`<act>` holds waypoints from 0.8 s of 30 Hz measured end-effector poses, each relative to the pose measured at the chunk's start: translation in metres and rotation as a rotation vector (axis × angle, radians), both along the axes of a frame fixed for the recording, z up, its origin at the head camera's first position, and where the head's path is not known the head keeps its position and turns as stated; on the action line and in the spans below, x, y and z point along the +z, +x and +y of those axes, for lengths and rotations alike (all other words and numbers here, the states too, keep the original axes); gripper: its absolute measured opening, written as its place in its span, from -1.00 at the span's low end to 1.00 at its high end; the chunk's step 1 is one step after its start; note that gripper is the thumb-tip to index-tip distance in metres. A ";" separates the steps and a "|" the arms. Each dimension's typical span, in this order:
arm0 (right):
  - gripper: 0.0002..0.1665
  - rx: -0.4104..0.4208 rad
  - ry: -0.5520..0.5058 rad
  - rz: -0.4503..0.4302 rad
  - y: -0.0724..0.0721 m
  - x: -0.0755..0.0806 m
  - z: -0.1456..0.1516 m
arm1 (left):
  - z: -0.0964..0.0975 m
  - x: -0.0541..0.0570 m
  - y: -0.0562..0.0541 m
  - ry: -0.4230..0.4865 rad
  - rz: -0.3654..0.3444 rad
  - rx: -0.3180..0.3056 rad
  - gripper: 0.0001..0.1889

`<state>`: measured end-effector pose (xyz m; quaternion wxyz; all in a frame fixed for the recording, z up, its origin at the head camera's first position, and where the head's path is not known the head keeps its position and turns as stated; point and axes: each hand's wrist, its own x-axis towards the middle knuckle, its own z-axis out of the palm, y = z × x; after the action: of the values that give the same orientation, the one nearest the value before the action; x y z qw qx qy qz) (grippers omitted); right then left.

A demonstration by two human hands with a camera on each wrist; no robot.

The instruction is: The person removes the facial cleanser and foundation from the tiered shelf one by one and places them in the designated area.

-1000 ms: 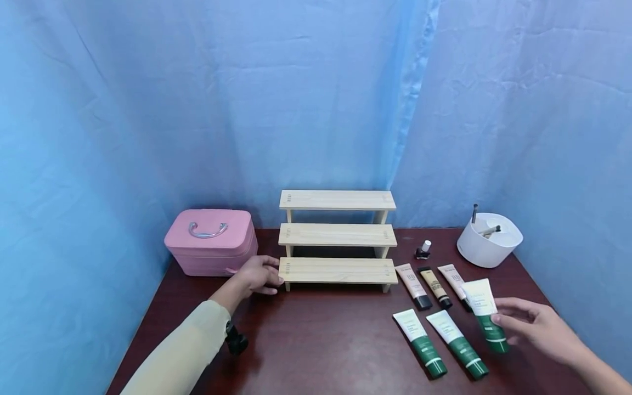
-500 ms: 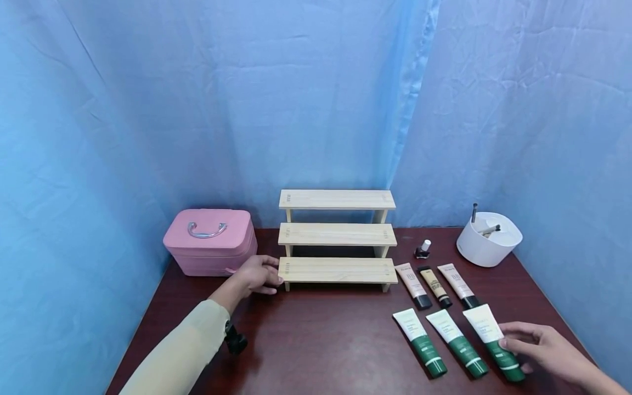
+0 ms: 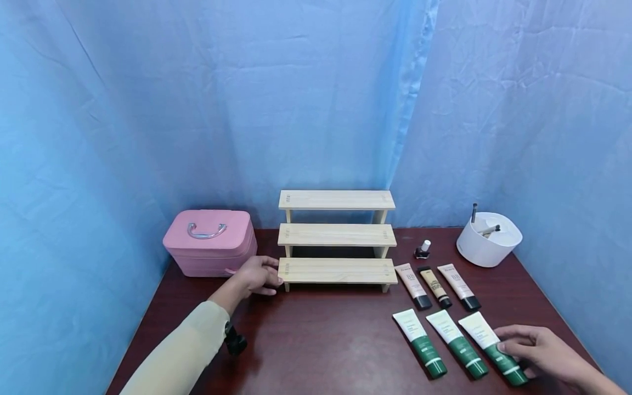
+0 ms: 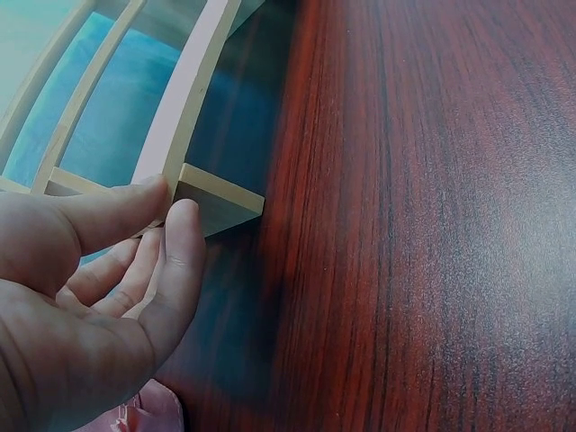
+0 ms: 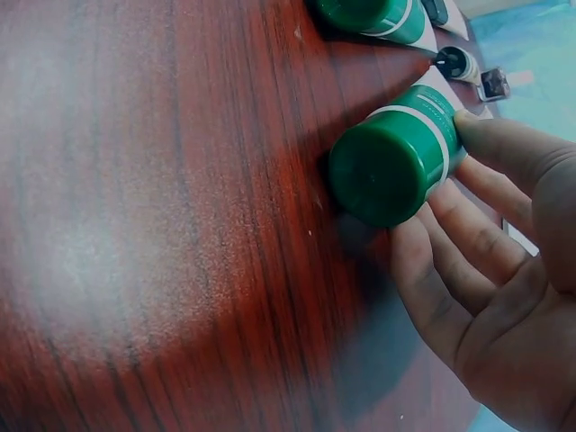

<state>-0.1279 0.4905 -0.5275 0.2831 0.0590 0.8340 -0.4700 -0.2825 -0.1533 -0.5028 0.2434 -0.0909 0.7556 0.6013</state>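
Observation:
My left hand (image 3: pixel 258 274) pinches the left end of the bottom board of a three-step wooden display stand (image 3: pixel 338 270); in the left wrist view, thumb and fingertips meet at the board's corner. On the right, my right hand (image 3: pixel 540 351) holds a white-and-green squeeze tube (image 3: pixel 494 349) by its side, thumb on top. The right wrist view shows the tube's green cap (image 5: pixel 378 171) low at the tabletop, fingers along its far side. Two matching tubes, one in the middle (image 3: pixel 457 344) and one at left (image 3: pixel 420 343), lie parallel beside it.
Behind lie two pink BB cream tubes (image 3: pixel 413 286) with a tan tube (image 3: pixel 435 287) between them. A small dark bottle (image 3: pixel 423 250) and a white brush holder (image 3: pixel 489 249) stand farther back. A pink case (image 3: pixel 209 241) sits left of the stand. Blue curtains (image 3: pixel 316 109) enclose the table.
My right hand has brought the white-and-green tube down and toward me, lining it up beside the other two. The left hand stays at the stand.

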 end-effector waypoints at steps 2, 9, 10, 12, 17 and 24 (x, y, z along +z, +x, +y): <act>-0.30 -0.004 0.017 -0.002 -0.001 0.001 -0.002 | 0.000 0.000 0.000 0.000 0.001 0.000 -0.38; -0.32 0.003 0.063 0.002 -0.004 0.005 -0.005 | -0.001 0.001 0.001 -0.010 0.000 0.005 -0.38; -0.32 0.007 0.068 0.005 -0.004 0.005 -0.005 | -0.001 0.001 0.001 -0.011 -0.001 0.006 -0.38; -0.33 0.013 0.076 0.010 -0.005 0.005 -0.004 | -0.001 0.001 0.001 -0.012 -0.002 0.006 -0.38; -0.34 0.027 0.077 0.012 -0.006 0.004 -0.001 | -0.001 0.001 0.001 -0.003 0.000 0.008 -0.39; -0.33 0.048 0.127 0.086 -0.012 0.012 -0.005 | -0.001 -0.003 0.004 0.035 0.010 0.029 -0.38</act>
<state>-0.1403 0.4855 -0.5150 0.2537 0.0367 0.8747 -0.4114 -0.2790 -0.1543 -0.5057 0.2322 -0.0945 0.7447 0.6185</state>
